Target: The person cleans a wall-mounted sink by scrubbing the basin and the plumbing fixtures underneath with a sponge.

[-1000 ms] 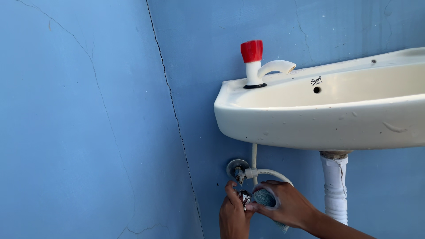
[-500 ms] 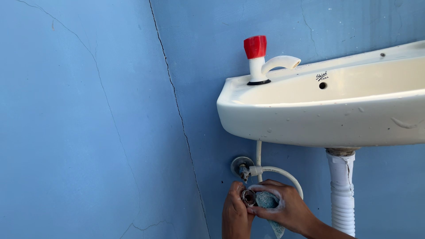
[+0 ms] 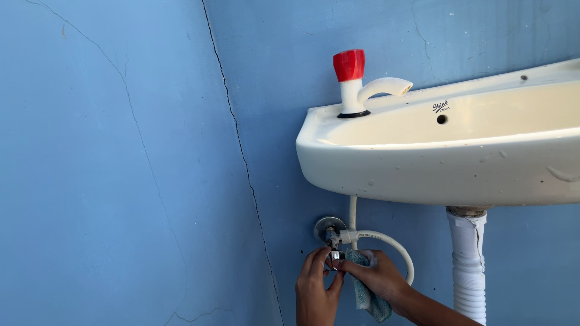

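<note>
**Down under the basin: two hands on a small chrome fitting**

Low on the blue wall [image 3: 121, 181], just below the white basin [image 3: 435, 169], both hands met at a small chrome fitting [image 3: 334, 256]; it sat directly beneath the metal angle valve [image 3: 330, 230] and close against it — whether the two touched could not be told. The left hand [image 3: 315, 290] reached up from the near edge, its thumb and fingertips closed in a pinch on the fitting's left side; the right hand [image 3: 377, 276] came in from the right, fingers pressed together over a blue-grey cloth [image 3: 365, 293] and held against the fitting, the cloth's tail hanging down below the palm.

From the valve a white flexible hose [image 3: 393, 244] looped out to the right and round behind the right hand; a second thin white tube rose straight up to the underside of the basin. Above, on the basin's left corner, stood a white tap [image 3: 368, 90] with a red knob [image 3: 349, 64], spout pointing right. A white corrugated drain pipe [image 3: 468, 265] dropped from the basin on the right — well apart from the hands; a long dark crack [image 3: 241, 157] ran down the wall to their left.
</note>
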